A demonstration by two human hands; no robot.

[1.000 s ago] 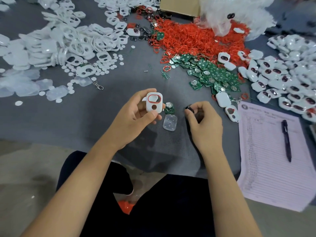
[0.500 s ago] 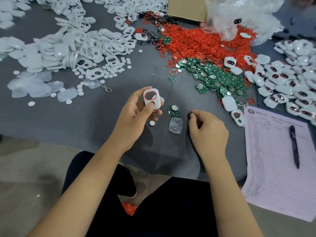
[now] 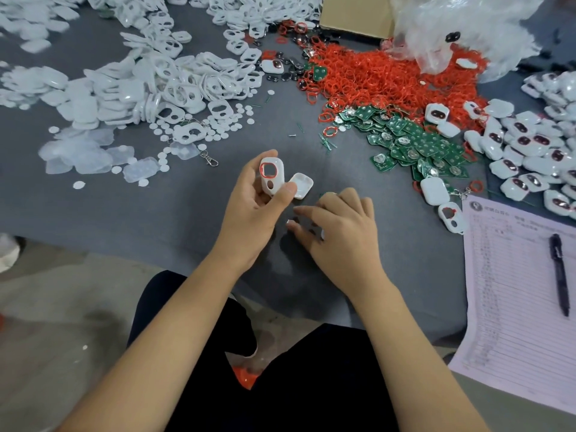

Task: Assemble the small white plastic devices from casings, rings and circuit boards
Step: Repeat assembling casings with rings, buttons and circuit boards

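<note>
Sitting at the near edge of a table covered in dark grey felt, a person in dark trousers works with bare forearms reaching out over a pale concrete floor. The left hand grips a white front casing upright between curled fingers and thumb, a red ring seated in its upper window. Just beside the thumb tip, a white back casing lies hollow side up on the felt. The right hand rests palm down on the cloth, fingers loosely bent with the tips touching the surface; whether it has hold of anything underneath cannot be told.

To the right, a printed ruled form overhangs the table edge with a dark pen lying on it; its writing is too small to read. Open felt lies left of the hands, up to a scatter of clear membranes and small white discs.

Farther out lie a spread of green circuit boards, a heap of finished white devices at the right edge, a mound of loose red rings, and a wide drift of empty white casings at left. At the far edge stand a cardboard box and a crumpled clear plastic bag.
</note>
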